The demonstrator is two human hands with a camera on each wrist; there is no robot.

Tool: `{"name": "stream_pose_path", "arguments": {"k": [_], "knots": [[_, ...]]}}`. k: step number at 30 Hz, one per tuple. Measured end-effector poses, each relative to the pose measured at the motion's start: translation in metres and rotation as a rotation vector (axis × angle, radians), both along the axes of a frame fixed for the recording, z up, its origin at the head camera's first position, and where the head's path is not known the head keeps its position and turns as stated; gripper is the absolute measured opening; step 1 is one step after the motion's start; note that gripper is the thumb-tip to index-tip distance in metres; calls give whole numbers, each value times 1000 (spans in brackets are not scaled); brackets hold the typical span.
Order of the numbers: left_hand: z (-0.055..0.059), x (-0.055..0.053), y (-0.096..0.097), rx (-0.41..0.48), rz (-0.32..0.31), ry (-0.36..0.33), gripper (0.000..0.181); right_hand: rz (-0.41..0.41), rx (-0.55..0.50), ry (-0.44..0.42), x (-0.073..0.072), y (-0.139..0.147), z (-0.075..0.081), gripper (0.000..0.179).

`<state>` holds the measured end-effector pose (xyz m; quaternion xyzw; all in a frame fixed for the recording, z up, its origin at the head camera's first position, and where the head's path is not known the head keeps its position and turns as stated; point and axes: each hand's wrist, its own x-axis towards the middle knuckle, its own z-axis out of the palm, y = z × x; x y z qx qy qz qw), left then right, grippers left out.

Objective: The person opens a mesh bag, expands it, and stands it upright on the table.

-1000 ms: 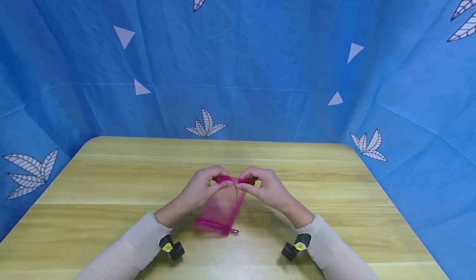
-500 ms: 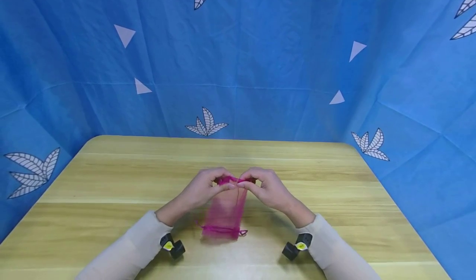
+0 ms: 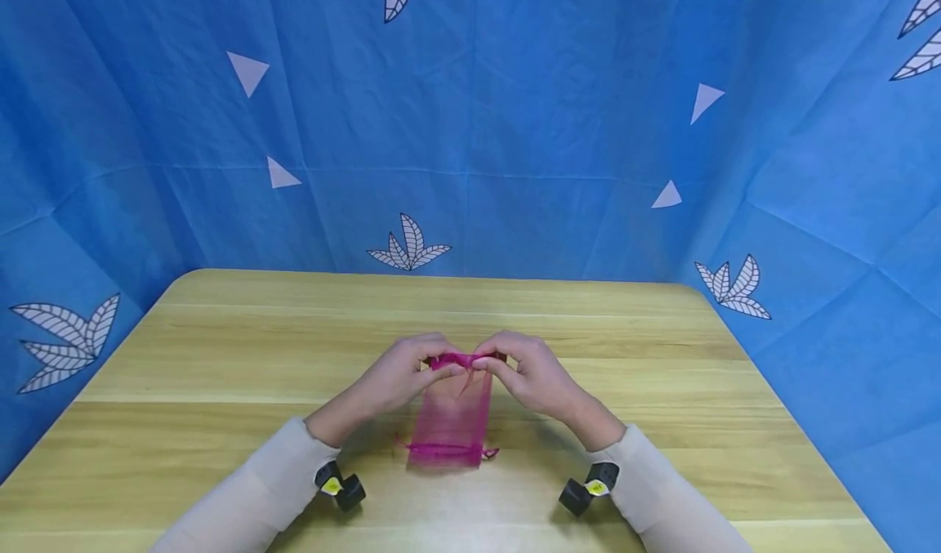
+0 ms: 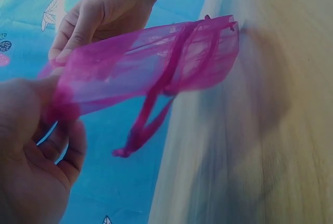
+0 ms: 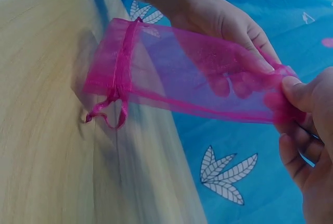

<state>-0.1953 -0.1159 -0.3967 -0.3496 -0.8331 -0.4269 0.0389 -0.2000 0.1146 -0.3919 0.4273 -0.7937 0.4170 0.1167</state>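
From where I stand, a person has a sheer pink bag [image 3: 451,422] pinched between two hands over the wooden table [image 3: 257,357]. The left hand [image 3: 400,380] holds one corner of the far end and the right hand [image 3: 535,375] the other, thumbs nearly meeting. The bag slopes down toward the person, its ribbon end lowest, with a ribbon loop [image 3: 489,454] sticking out on the right and another ribbon [image 4: 151,117] dangling at the left edge.

The cloth looks thin and slick, so I'd worry that a loose pinch on either side could let a corner slide out and leave the bag swinging from one hand. Pulling the hands hard apart might snag or tear the mesh, since all the strain would fall on small bunches of it. The loose loops could catch on a finger or twist together if the bag gets turned over.

Some of it I can't make out. The fingertips are lost in the bunched cloth, so how firmly each hand grips is anyone's guess. A thin reddish line runs down from between the thumbs; it may be a fold or a thread. Whether the low end brushes the table or hangs just above it, I can't tell. The sleeves [image 3: 253,483] run out of sight at the bottom, and the blue curtain [image 3: 544,112] is cut off at the edges.
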Motion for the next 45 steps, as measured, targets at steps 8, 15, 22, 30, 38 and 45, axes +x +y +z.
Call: {"name": "stream_pose_path", "arguments": {"k": [8, 15, 22, 30, 38, 45], "knots": [[2, 3, 0, 32, 10, 46, 11, 16, 8, 46, 0, 0, 1, 10], [3, 4, 0, 24, 32, 82, 11, 31, 0, 73, 0, -1, -1, 10], [3, 4, 0, 27, 37, 128, 10, 40, 13, 100, -1, -1, -1, 11], [1, 4, -1, 40, 54, 158, 9, 11, 27, 84, 0, -1, -1, 12], [0, 2, -2, 62, 49, 182, 10, -10, 22, 102, -2, 1, -1, 9], [0, 1, -2, 50, 37, 184, 8, -21, 30, 123, -1, 2, 2, 10]]}}
